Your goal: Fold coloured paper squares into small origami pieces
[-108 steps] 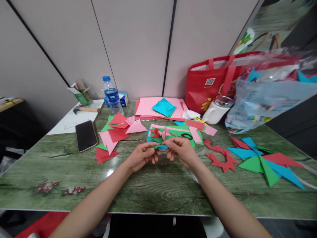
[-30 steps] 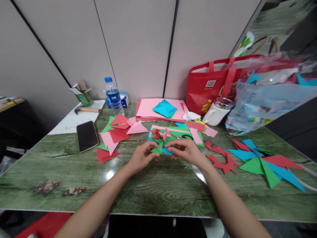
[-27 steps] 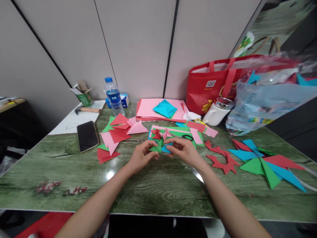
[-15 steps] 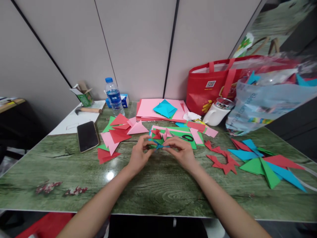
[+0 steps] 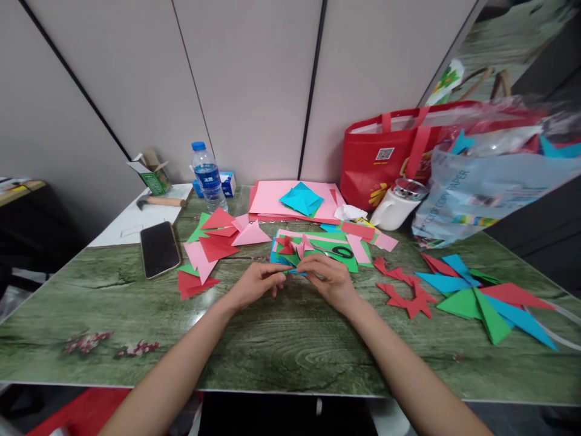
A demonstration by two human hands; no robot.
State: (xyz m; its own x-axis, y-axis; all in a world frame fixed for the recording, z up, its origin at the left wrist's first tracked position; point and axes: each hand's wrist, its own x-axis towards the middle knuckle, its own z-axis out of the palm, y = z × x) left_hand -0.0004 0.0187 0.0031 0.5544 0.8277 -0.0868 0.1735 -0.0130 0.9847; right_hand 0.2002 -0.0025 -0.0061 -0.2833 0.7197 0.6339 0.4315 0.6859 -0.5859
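Observation:
Between my two hands, over the middle of the table, is a small folded blue paper piece (image 5: pixel 297 272), partly covered by fingers. My left hand (image 5: pixel 258 283) pinches its left end. The fingers of my right hand (image 5: pixel 330 280) are closed on its right end. Just beyond lie green and pink paper sheets (image 5: pixel 358 259), with scissors (image 5: pixel 341 251) and small folded red and pink pieces (image 5: pixel 303 245) on top. Left of my hands spreads a pile of red, pink and green folded papers (image 5: pixel 218 247). To the right is a jagged red paper ring (image 5: pixel 411 297).
A phone (image 5: pixel 160 249), a hammer (image 5: pixel 161 201) and a water bottle (image 5: pixel 209 178) are at the left. Pink sheets (image 5: pixel 272 203) lie at the back. A white mug (image 5: pixel 394 209), red bag (image 5: pixel 367 157) and plastic bag (image 5: pixel 458 188) stand right, behind blue and green folded papers (image 5: pixel 472 303).
My left hand has turned and dropped slightly, its fingers now flatter. The blue paper shows as a thinner strip between my hands, where it looked more spread before.

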